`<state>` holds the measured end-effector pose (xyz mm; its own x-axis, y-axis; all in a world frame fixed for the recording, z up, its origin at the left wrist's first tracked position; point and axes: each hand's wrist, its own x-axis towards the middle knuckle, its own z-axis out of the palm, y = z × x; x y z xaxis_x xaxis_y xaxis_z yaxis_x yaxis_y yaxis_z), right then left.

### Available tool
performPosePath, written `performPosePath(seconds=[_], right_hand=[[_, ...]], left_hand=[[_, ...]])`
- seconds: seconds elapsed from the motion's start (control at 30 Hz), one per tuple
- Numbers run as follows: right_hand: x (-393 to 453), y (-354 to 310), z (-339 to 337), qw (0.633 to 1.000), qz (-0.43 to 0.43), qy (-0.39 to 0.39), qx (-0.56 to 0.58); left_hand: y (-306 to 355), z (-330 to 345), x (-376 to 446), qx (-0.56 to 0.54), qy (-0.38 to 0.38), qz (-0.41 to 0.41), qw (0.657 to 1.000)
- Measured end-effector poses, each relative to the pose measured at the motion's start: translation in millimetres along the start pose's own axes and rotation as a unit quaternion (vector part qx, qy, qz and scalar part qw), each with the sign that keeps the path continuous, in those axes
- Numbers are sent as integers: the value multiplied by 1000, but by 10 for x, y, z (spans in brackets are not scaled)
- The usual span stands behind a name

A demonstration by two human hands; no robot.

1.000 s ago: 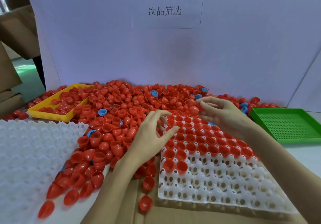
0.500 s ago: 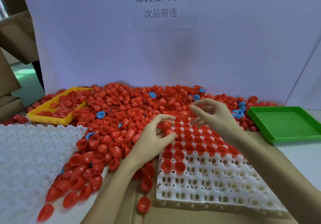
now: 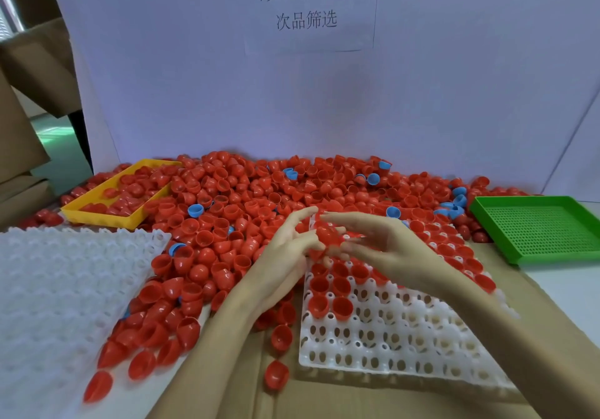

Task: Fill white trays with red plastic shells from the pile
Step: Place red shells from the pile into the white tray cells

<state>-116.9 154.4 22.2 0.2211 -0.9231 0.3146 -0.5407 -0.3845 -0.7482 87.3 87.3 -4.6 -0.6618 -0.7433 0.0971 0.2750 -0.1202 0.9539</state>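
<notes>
Left hand (image 3: 285,256) and right hand (image 3: 386,246) meet over the white perforated plastic tray (image 3: 389,337), fingers jointly pinching one red plastic shell (image 3: 328,235); grip blurred. Tray part-filled. One shell pile (image 3: 243,210), one spare white tray (image 3: 65,288), one yellow tray (image 3: 107,214), one green tray (image 3: 535,230) on counter.

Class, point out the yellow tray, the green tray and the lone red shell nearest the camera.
yellow tray (image 3: 97,215): head view, near rim.
green tray (image 3: 535,228): head view, perforated floor.
red shell (image 3: 276,374): head view, hollow inside.

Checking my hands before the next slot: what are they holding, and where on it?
A red shell, between the fingertips of the left hand and right hand; motion blur hides the exact grip.
</notes>
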Motion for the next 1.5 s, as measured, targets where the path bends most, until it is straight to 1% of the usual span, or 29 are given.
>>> performPosePath(seconds=[0.13,0.2,0.3,0.4,0.47,0.6,0.77,0.83,0.93,1.03,1.1,1.23,1.33,1.43,1.5], right_hand=[[-164,-28,106,989,-15,76,-123],[-205,9,140,985,-20,110,-134],[-251,72,148,983,-12,150,-103],[-308,131,81,985,24,153,-72],[-346,170,40,987,45,145,-52],[-380,179,31,987,53,150,-39],[-405,167,77,983,73,168,20],[-416,169,95,984,70,162,2],[-428,183,96,988,61,121,-76],[-454,185,62,986,75,45,-145],[-470,185,53,981,76,15,-180],[-487,177,49,975,56,-6,-214],[-489,177,54,974,57,-9,-220],[-492,182,57,975,60,-7,-215],[-489,187,52,975,62,-8,-212]], left_hand=[[-34,11,-7,32,-13,-35,999],[-56,29,-17,36,-43,-49,997],[-55,86,-38,54,-79,-41,995],[-30,85,-48,163,-54,6,985],[-25,67,-48,207,-39,30,977],[-34,95,-51,223,-65,34,972],[-60,104,-42,272,-57,65,958],[-75,106,-39,296,-66,73,950],[-77,102,-30,344,-57,104,931],[-60,59,-15,354,-13,118,928],[-59,10,-2,355,20,116,928],[-91,-47,18,364,68,102,923],[-120,-69,25,387,89,99,912],[-138,-86,32,420,117,122,892],[-145,-116,40,454,142,143,868]])
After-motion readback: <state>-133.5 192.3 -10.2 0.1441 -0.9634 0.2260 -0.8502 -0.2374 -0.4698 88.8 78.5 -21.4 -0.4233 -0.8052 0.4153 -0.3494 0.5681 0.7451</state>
